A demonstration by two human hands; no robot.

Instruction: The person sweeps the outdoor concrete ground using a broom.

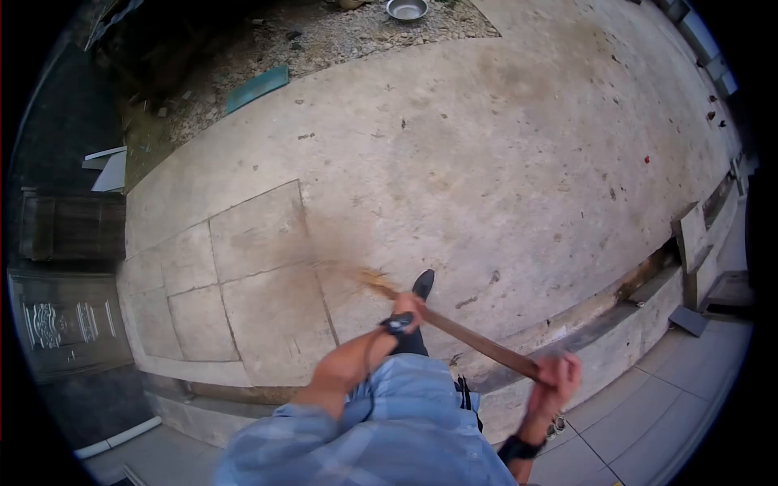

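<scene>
A broom with a brown wooden handle [478, 344] slants across in front of my body. My left hand [409, 309] is closed round its lower part, just above the straw-coloured base of the broom head [377, 282]. Beyond that, the bristles smear into a brown blur over the concrete. My right hand [557, 377] grips the upper end of the handle, at the lower right. A dark shoe [424, 283] shows just beyond my left hand.
Stained concrete [454, 162] spreads ahead, with scattered bits of debris. Gravel [348, 49] holds a metal basin [407, 10] and a teal panel [258, 88]. A low concrete step [583, 348] and tiled floor [648, 405] lie to the right. Dark doors [69, 320] stand left.
</scene>
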